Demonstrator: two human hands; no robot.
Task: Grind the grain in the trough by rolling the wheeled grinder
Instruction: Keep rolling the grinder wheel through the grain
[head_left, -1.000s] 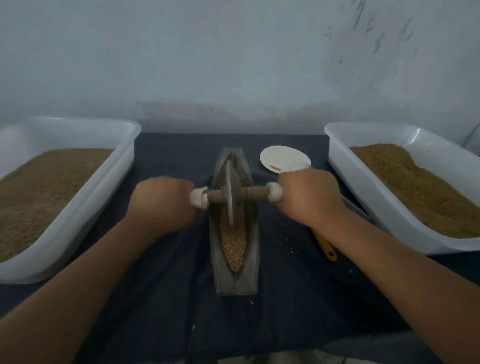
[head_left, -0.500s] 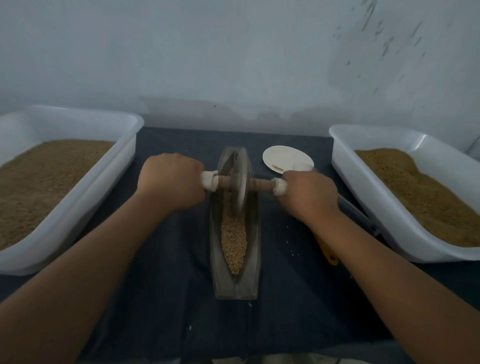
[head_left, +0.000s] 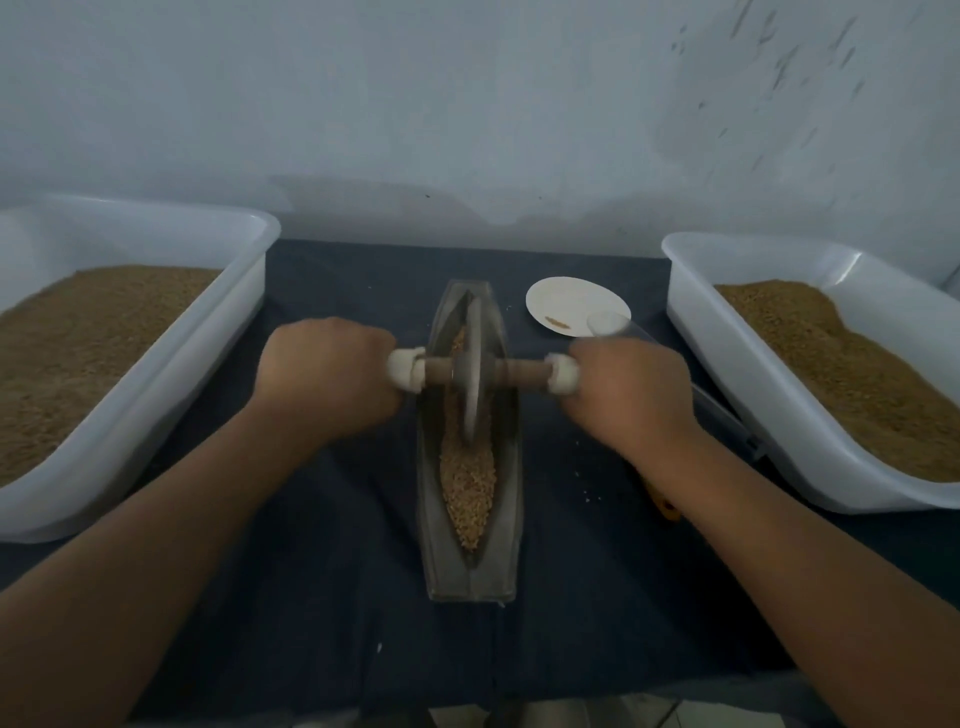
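Left hand and right hand each grip an axle end of the wheeled grinder, wheel standing in the grain mid-trough; white tubs either side of trough.

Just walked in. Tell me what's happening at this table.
A person is grinding grain in a narrow trough. The left hand and right hand each grip one end of the wheeled grinder, whose wheel stands in the trough's far half. Most of the visible grain lies nearer the person.
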